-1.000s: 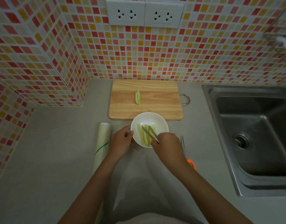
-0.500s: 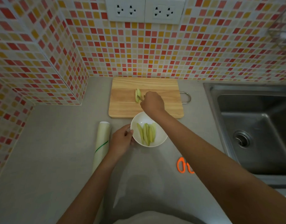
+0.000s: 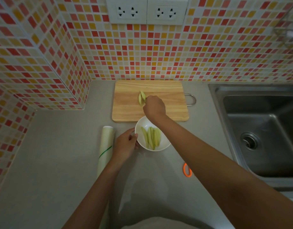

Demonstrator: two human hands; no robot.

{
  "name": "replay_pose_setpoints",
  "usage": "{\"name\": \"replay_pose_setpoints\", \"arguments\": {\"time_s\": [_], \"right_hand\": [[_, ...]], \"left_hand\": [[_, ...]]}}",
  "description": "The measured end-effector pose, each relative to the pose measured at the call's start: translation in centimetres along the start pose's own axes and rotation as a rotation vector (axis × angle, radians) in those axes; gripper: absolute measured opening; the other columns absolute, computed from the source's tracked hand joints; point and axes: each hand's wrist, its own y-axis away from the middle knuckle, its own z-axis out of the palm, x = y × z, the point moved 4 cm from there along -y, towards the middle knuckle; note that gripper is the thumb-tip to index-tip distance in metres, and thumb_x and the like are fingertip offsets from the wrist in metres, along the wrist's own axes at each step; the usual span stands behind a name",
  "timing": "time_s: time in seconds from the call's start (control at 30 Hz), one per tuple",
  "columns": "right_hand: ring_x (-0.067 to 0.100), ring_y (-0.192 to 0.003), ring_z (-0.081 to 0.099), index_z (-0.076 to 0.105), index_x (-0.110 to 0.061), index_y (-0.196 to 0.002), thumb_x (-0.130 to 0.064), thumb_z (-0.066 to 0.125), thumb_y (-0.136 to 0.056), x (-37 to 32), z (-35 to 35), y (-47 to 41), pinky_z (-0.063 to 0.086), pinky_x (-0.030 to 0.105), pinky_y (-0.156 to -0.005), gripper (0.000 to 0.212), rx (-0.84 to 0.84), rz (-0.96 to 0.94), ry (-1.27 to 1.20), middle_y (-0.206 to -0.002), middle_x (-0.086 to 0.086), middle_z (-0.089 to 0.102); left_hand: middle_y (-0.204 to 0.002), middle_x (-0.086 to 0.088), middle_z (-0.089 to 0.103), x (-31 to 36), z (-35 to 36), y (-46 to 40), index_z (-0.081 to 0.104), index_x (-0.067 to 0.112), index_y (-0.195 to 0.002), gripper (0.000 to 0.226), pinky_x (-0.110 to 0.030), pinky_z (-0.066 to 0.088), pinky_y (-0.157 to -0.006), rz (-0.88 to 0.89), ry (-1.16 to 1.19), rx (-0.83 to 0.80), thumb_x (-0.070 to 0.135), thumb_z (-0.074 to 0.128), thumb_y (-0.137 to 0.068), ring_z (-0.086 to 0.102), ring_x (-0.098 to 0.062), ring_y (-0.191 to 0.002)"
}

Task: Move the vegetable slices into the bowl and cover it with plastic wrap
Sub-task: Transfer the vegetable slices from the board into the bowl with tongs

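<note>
A white bowl (image 3: 165, 145) with several pale green vegetable slices (image 3: 151, 138) stands on the grey counter, just in front of a wooden cutting board (image 3: 168, 103). My left hand (image 3: 125, 144) holds the bowl's left rim. My right hand (image 3: 154, 106) reaches over the bowl to the board, fingers curled round thin metal tongs that are mostly hidden. The tongs' tips are at the last few slices (image 3: 142, 98), which stand bunched in the board's middle. A roll of plastic wrap (image 3: 106, 146) lies left of the bowl.
Orange-handled scissors (image 3: 187, 169) lie on the counter under my right forearm. A steel sink (image 3: 264, 129) fills the right side. Tiled walls close off the back and left, with a jutting corner at the left.
My right hand left the bowl, where the tongs had been over the slices, and reached forward to the slices on the board. The left hand stayed on the bowl.
</note>
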Motion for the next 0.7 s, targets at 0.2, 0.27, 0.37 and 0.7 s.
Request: {"name": "replay_pose_setpoints", "arguments": {"time_s": [0.2,0.27,0.37,0.7], "right_hand": [[0.022,-0.055,0.044,0.033,-0.014,-0.049,-0.004,0.057,-0.083,2.0,-2.2,1.5,0.023,0.027,-0.043,0.043,0.070,0.064,-0.224,-0.051,0.000,0.036],[0.014,-0.044,0.034,0.031,-0.015,-0.046,-0.006,0.059,-0.081,2.7,-3.3,3.7,0.019,0.026,-0.040,0.046,0.110,0.056,-0.323,-0.046,-0.002,0.032],[0.008,-0.040,0.023,0.028,-0.017,-0.043,-0.010,0.059,-0.082,4.1,-4.0,8.1,0.015,0.020,-0.038,0.050,0.121,0.040,-0.359,-0.042,-0.004,0.027],[0.020,-0.061,0.046,0.052,-0.009,-0.065,-0.023,0.054,-0.088,7.0,-0.5,15.8,0.028,0.027,-0.056,0.027,-0.029,0.100,-0.138,-0.064,0.014,0.051]], "left_hand": [[-0.064,-0.006,0.063,0.3,0.0,0.2,0.061,0.013,-0.124,0.031,-0.042,0.054,-0.079,-0.002,0.022,0.002,0.010,0.048,-0.096,0.061,-0.022,-0.060],[-0.065,-0.007,0.064,0.4,-0.1,0.3,0.061,0.012,-0.125,0.032,-0.042,0.054,-0.080,0.002,0.023,0.005,0.010,0.048,-0.096,0.062,-0.022,-0.060],[-0.066,-0.007,0.064,0.4,0.0,0.3,0.061,0.013,-0.125,0.032,-0.041,0.054,-0.079,0.002,0.019,0.010,0.010,0.048,-0.096,0.061,-0.021,-0.059],[-0.062,-0.004,0.063,0.4,0.0,0.3,0.064,0.016,-0.123,0.033,-0.039,0.053,-0.075,0.030,-0.014,0.003,0.009,0.046,-0.096,0.062,-0.021,-0.058]]}}
